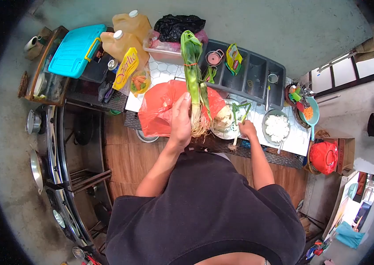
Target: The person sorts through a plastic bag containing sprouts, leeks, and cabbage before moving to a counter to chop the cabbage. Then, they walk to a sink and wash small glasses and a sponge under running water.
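Note:
My left hand (181,120) is closed around the lower part of a bundle of leeks (192,81), its fingers partly hidden behind the stalks. A red band ties the upright bundle, and its stringy roots (200,127) hang at the bottom. Behind it lies a red plastic bag (158,108). My right hand (248,128) grips a thin green onion (235,138) with roots at its lower end. Close beside that hand, a white plate (226,132) holds a pale, lumpy vegetable (224,117). Farther right stands a bowl (267,132) of white pieces.
A grey divided tray (257,75) stands along the wall. Left of it are a plastic tub (165,55), tan jugs (125,44), a yellow garlic packet (127,68) and a turquoise-lidded box (75,51). At right, a teal strainer (314,106) holds orange bits. A stove (56,145) is at left.

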The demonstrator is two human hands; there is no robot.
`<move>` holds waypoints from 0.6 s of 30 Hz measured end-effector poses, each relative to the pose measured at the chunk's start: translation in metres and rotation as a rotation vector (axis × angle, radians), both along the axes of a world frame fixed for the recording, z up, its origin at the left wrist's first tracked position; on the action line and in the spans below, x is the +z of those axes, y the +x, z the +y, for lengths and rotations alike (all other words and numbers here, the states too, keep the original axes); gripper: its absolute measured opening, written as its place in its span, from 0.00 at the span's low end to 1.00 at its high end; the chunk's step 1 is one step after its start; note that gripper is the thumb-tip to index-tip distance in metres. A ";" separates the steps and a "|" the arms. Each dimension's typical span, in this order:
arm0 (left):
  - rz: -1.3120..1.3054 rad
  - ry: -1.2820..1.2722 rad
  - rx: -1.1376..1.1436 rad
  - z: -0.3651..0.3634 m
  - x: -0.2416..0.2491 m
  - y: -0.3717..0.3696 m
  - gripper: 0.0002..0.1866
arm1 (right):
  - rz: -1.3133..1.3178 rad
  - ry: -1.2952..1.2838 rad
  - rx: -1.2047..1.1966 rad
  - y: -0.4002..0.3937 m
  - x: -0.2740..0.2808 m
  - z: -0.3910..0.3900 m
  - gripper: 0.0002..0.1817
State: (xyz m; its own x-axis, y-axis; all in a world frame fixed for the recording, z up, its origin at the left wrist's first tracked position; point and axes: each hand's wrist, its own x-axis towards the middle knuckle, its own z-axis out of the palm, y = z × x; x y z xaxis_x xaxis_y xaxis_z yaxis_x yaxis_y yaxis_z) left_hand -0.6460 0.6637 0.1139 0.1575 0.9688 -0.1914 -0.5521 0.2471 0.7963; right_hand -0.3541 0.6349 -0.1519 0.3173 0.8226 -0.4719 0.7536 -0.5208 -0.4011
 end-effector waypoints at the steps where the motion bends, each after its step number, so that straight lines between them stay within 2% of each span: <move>1: 0.080 0.050 0.034 0.000 -0.009 0.000 0.14 | 0.083 -0.137 -0.090 -0.001 0.003 0.002 0.22; 4: 0.262 0.172 0.125 -0.001 -0.011 0.002 0.12 | 0.039 -0.092 -0.120 0.006 -0.032 0.000 0.23; 6: 0.465 0.306 0.236 -0.002 -0.008 0.003 0.09 | -0.034 -0.101 -0.069 -0.012 0.017 0.002 0.22; 7: 0.464 0.305 0.243 -0.004 -0.007 0.003 0.09 | 0.022 -0.210 -0.069 -0.018 0.038 0.003 0.21; 8: 0.495 0.295 0.262 -0.005 -0.006 0.002 0.08 | 0.079 -0.319 -0.071 -0.021 0.046 0.003 0.20; 10: 0.522 0.286 0.285 -0.008 -0.003 0.002 0.07 | 0.093 -0.287 -0.072 -0.014 0.023 0.003 0.20; 12: 0.660 0.342 0.336 -0.010 -0.001 0.002 0.08 | -0.173 0.074 -0.005 -0.012 0.002 0.001 0.24; 14: 0.700 0.374 0.346 -0.011 -0.002 0.001 0.08 | -0.185 0.098 0.022 -0.010 -0.002 0.005 0.25; 16: 0.736 0.409 0.354 -0.012 -0.002 0.000 0.08 | -0.107 -0.162 0.014 -0.017 0.020 0.012 0.28; 18: 0.776 0.395 0.328 -0.013 -0.001 -0.001 0.09 | -0.106 -0.181 0.024 -0.015 0.022 0.012 0.28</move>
State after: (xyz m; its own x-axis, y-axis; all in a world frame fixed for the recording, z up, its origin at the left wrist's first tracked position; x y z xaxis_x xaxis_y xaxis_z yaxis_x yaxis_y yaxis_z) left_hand -0.6472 0.6506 0.1132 -0.1698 0.9594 0.2250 0.1764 -0.1950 0.9648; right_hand -0.3688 0.6473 -0.1299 0.3548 0.7353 -0.5775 0.7996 -0.5588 -0.2201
